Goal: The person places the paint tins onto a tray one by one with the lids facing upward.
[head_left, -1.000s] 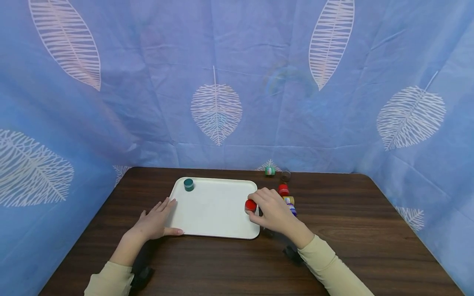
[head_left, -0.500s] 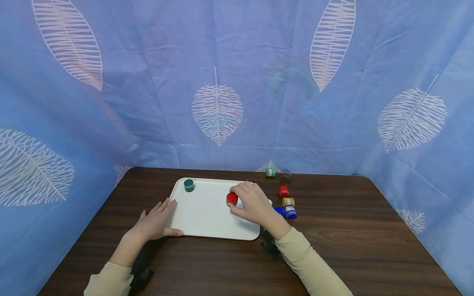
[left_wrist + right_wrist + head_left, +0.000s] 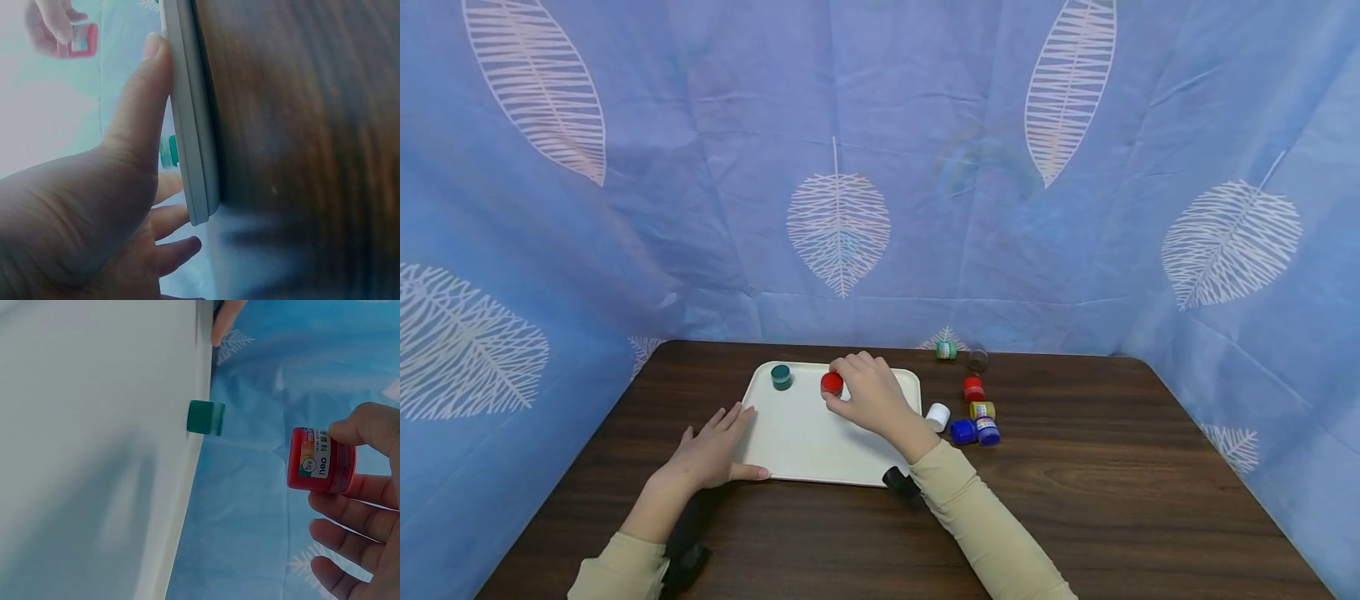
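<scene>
My right hand (image 3: 874, 398) pinches a red paint jar (image 3: 309, 459) with a printed label between thumb and fingers. In the right wrist view the jar is lifted clear of the white tray (image 3: 805, 442). A dark green paint jar (image 3: 781, 377) stands on the tray near its far left corner, left of the held jar. At the tray's near left corner my left hand (image 3: 703, 457) lies spread. Its thumb runs along the front edge, with the other fingers against the left side; the left wrist view shows the thumb touching the rim.
Right of the tray lie a white jar (image 3: 937, 417), a blue jar (image 3: 963, 432), a second blue jar (image 3: 988, 432) and a yellow jar (image 3: 982, 410). Behind them are another red jar (image 3: 973, 389), a dark jar (image 3: 978, 360) and a green jar (image 3: 946, 350) near the brown table's (image 3: 1120, 467) far edge.
My right hand has carried the red jar leftward and farther back over the tray, toward the dark green jar. The white and blue jars have come into view. My left hand has stayed still.
</scene>
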Action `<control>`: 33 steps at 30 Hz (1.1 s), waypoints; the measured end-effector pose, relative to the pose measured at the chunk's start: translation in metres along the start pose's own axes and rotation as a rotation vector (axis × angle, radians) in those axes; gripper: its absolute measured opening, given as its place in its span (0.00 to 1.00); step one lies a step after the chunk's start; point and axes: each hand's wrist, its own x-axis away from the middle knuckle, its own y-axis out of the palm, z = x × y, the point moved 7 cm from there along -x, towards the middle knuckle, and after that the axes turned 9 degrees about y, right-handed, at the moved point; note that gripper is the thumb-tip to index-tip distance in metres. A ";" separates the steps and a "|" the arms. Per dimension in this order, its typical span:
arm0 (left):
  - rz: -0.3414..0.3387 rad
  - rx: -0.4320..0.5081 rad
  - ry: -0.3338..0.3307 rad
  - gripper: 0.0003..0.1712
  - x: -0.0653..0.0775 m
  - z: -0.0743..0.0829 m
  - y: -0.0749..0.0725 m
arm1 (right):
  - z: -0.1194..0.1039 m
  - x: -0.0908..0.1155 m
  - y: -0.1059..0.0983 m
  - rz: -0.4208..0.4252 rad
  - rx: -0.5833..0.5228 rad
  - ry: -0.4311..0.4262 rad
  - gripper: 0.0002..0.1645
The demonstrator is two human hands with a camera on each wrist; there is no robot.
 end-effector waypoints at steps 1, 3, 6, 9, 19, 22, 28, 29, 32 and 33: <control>0.003 -0.005 0.002 0.69 0.000 0.000 0.000 | -0.001 -0.002 0.003 -0.009 0.005 0.001 0.16; 0.007 -0.012 0.002 0.69 0.000 0.000 0.000 | -0.003 -0.007 0.008 -0.031 0.014 0.005 0.16; 0.016 -0.021 0.002 0.69 0.000 -0.001 -0.001 | -0.005 -0.014 0.018 -0.059 0.025 0.007 0.16; 0.018 -0.021 0.003 0.69 0.001 -0.001 -0.002 | -0.005 -0.021 0.029 -0.088 0.042 0.017 0.16; -0.001 -0.006 0.001 0.69 -0.001 0.000 -0.001 | 0.004 -0.041 0.066 -0.222 0.060 0.086 0.14; 0.004 -0.012 0.000 0.70 -0.002 -0.001 -0.001 | 0.006 -0.046 0.074 -0.254 0.056 0.110 0.14; 0.008 -0.009 -0.001 0.69 -0.001 -0.002 0.000 | 0.008 -0.052 0.089 -0.309 0.095 0.117 0.17; 0.008 -0.006 -0.002 0.69 -0.001 -0.002 0.001 | 0.009 -0.052 0.092 -0.319 0.102 0.118 0.17; 0.010 -0.005 -0.004 0.68 -0.001 -0.002 0.001 | 0.010 -0.052 0.097 -0.338 0.113 0.136 0.17; 0.011 -0.005 -0.006 0.68 -0.001 -0.002 0.002 | 0.011 -0.052 0.098 -0.338 0.115 0.143 0.17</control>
